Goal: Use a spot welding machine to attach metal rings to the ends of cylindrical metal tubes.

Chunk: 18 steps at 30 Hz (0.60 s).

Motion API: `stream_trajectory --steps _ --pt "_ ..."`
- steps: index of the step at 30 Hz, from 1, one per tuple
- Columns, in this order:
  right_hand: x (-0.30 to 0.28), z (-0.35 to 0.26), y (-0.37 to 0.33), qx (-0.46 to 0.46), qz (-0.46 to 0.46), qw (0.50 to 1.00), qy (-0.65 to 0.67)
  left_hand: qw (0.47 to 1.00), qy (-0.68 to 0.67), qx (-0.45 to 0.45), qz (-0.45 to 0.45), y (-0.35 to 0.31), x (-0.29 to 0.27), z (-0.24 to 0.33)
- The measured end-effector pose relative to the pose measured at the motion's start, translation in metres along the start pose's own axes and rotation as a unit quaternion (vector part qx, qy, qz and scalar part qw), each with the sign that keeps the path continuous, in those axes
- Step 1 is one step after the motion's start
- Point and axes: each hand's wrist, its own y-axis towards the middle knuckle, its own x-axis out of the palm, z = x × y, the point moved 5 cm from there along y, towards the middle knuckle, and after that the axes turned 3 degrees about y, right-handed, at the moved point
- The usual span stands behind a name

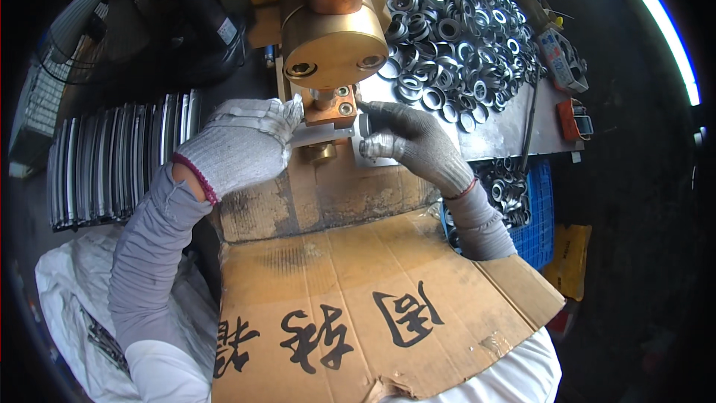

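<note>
My left hand (242,138), in a pale knitted glove with taped fingers, is closed at the left of a copper electrode block (332,108). It grips the end of a flat metal plate (317,134) that lies under the block; the fingertips are partly hidden. Right of the block, my right hand (414,138), in a soiled grey glove, pinches a metal ring (365,125) between thumb and index finger. Above both hands hangs a thick brass-coloured cylinder head (334,45) with a copper shaft. A small brass knob (319,153) sits below the plate.
A large heap of metal rings (462,37) covers the metal table (496,130) at right. More rings fill a blue crate (541,209) below. Stacked metal strips (119,160) stand at left. Printed cardboard (335,276) lies across my lap; a white sack (67,276) lies at lower left.
</note>
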Motion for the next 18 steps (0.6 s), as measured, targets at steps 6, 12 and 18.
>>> stream_trajectory --steps 6,12,18 --pt "0.012 0.02 0.002 -0.02 -0.049 0.989 0.14 0.999 -0.041 -0.015 0.021 -0.001 -0.003 -0.008" --pt "0.019 0.019 0.014 -0.045 -0.039 0.99 0.125 0.994 -0.051 -0.024 -0.09 0.002 -0.01 -0.011" --pt "0.029 0.02 0.029 -0.096 -0.099 0.99 0.042 0.997 -0.008 0.011 -0.082 0.004 -0.018 -0.008"
